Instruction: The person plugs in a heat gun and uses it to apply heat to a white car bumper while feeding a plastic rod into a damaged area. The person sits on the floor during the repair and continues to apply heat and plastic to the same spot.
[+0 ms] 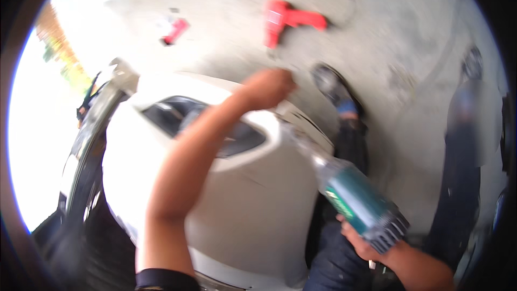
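A large, glossy white moulded panel, shaped like a vehicle bumper, fills the middle of the view, its rounded left edge near a long, shiny grey curved part and its right edge just beside a leg in dark trousers. A dark, roughly triangular recess sits in the upper part of the panel, partly behind the left forearm.

The right hand grips the rear of a cylindrical dark-green and grey power tool, which slants up and left over the panel's right edge. Its narrow nose ends near the panel's upper right corner, just below the left hand; blur hides whether it touches. The left hand's fingers look folded in, but I cannot tell whether it is closed on anything.

Room opens to the right, where pale grey concrete floor runs between the near leg and a second dark-trousered leg, and above, between the panel and a bright red pistol-shaped tool.

Counted: one white panel, one green tool, one red tool, one small pinkish-red object on the floor, two legs and two dark shoes.
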### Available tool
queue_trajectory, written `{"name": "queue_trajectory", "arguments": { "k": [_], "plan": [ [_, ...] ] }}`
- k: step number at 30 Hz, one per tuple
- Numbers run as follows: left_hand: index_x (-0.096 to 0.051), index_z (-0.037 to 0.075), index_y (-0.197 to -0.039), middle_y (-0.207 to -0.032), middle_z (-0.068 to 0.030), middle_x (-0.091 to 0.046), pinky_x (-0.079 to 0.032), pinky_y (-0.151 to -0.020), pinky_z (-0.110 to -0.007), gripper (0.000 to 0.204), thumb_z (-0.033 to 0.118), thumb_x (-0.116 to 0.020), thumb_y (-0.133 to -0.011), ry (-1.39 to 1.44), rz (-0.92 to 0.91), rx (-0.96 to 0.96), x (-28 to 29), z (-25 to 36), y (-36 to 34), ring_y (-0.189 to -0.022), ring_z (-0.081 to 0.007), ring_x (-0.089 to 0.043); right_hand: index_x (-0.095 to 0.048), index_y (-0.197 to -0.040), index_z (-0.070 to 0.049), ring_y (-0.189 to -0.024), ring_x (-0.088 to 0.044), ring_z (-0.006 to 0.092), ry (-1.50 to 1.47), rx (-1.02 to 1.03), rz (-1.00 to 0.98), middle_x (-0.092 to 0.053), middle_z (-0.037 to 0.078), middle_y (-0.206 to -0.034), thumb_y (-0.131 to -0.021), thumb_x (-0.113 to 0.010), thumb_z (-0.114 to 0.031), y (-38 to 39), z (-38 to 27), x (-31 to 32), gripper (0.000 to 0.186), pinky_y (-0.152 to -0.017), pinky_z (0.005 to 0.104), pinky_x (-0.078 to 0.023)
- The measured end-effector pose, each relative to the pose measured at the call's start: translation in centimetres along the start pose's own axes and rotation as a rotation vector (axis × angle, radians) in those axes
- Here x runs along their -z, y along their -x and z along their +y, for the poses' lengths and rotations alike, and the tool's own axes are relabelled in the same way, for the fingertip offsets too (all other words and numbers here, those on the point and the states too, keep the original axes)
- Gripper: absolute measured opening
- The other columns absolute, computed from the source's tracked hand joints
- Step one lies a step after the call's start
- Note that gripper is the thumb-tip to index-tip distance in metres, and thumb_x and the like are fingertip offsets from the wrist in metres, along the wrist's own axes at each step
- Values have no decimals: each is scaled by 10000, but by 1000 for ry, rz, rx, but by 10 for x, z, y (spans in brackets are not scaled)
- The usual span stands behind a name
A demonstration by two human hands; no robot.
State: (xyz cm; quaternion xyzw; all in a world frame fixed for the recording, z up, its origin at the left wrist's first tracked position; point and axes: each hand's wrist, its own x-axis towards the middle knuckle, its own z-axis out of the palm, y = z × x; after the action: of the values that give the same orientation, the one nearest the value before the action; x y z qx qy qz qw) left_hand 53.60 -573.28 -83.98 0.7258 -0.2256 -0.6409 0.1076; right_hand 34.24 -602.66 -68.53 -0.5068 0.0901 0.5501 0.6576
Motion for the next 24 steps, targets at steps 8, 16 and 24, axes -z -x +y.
{"name": "queue_trajectory", "arguments": {
  "k": [8, 16, 24],
  "plan": [
    [-689, -12, -829, -883, -232, -669, -519, -786, -449, 268, 254, -657, -817, 249, 10, 245, -40, 29, -3, -895, -394, -646, -552, -1023, -29, -691, -544, 143, -216, -108, 100, -583, 66, -860, -916, -473, -133, 32, -18, 3, 168, -649, 269, -461],
    [-691, -29, -870, -899, -236, -662, -507, -804, -450, 293, 250, -631, -806, 164, 49, 209, -37, -19, -1, -903, -396, -636, -614, -940, -32, -898, -588, 249, 187, 305, -45, -611, 127, -1004, -957, -458, -171, -6, 45, 27, 210, -826, 367, -467],
    [-714, 5, -823, -890, -212, -680, -527, -773, -422, 222, 181, -626, -720, 100, 18, 177, -45, 2, -11, -874, -366, -662, -681, -757, -53, -923, -584, 281, 239, 116, 63, -663, 128, -972, -961, -473, -249, 8, 27, 28, 351, -855, 389, -449]
  ]
}}
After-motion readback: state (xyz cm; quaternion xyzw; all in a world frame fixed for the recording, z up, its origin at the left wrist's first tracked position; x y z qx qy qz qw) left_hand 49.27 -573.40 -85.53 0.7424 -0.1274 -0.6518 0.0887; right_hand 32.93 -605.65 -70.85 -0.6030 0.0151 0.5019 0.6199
